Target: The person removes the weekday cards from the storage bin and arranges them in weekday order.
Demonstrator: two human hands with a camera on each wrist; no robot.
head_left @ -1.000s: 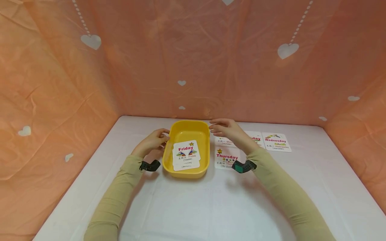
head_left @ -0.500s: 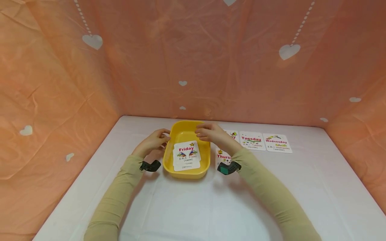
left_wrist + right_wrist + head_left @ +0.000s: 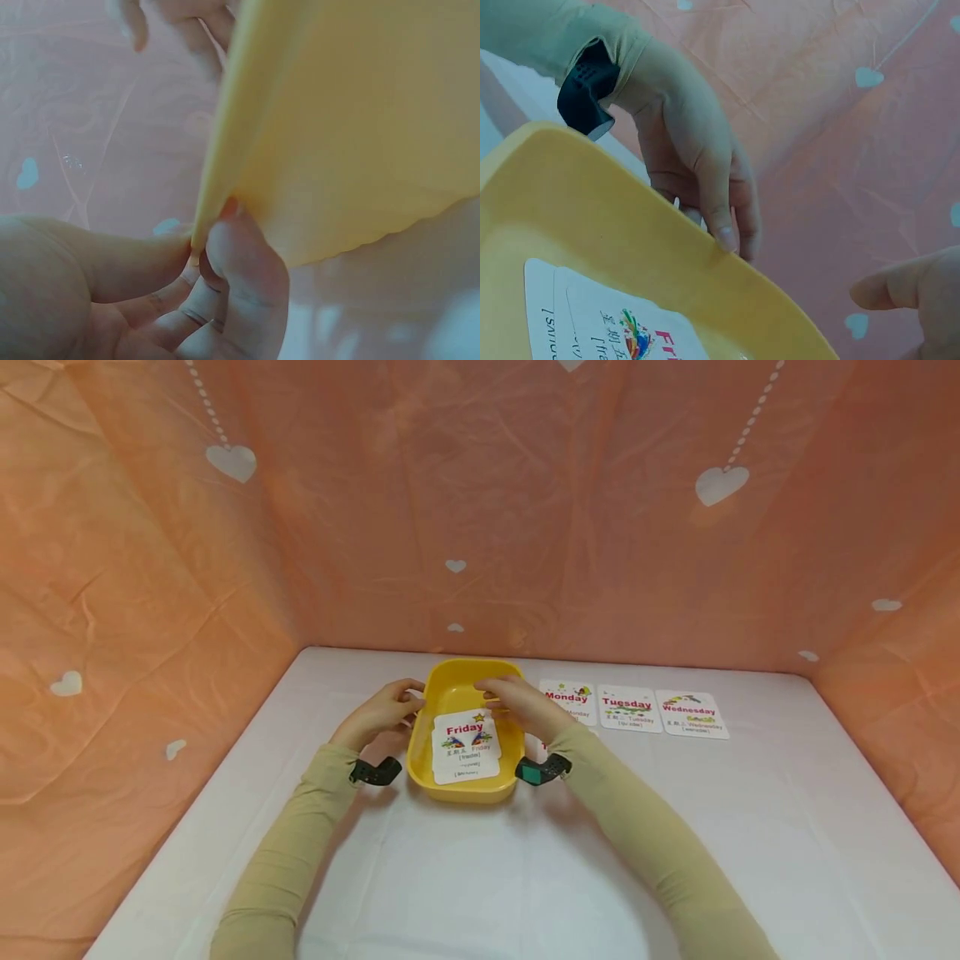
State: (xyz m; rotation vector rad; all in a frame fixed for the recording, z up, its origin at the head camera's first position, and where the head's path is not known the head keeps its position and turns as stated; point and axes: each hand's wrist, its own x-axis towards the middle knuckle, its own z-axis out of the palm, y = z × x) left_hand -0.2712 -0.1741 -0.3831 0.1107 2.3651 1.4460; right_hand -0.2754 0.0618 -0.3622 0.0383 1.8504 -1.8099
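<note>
My left hand (image 3: pixel 384 714) pinches the left rim of a yellow plastic tray (image 3: pixel 472 795); in the left wrist view, thumb and forefinger (image 3: pixel 247 270) meet on that rim. Inside the tray lies a white Friday card (image 3: pixel 467 735), overlapping another card (image 3: pixel 467 770) whose upper part is covered. My right hand (image 3: pixel 525 706) hangs over the tray's right side, fingers extended loosely just behind the Friday card, holding nothing. In the right wrist view only part of the right hand (image 3: pixel 930 292) shows, apart from the tray.
Right of the tray, Monday (image 3: pixel 567 700), Tuesday (image 3: pixel 628 706) and Wednesday (image 3: pixel 692 712) cards lie in a row on the white tabletop (image 3: pixel 420 877). The Thursday card is mostly hidden beneath my right wrist. Orange cloth with hearts (image 3: pixel 720 485) encloses the back and sides.
My right hand has moved left from above the laid-out cards to over the tray, uncovering Monday and Tuesday and covering most of Thursday. The left hand has kept its place on the rim.
</note>
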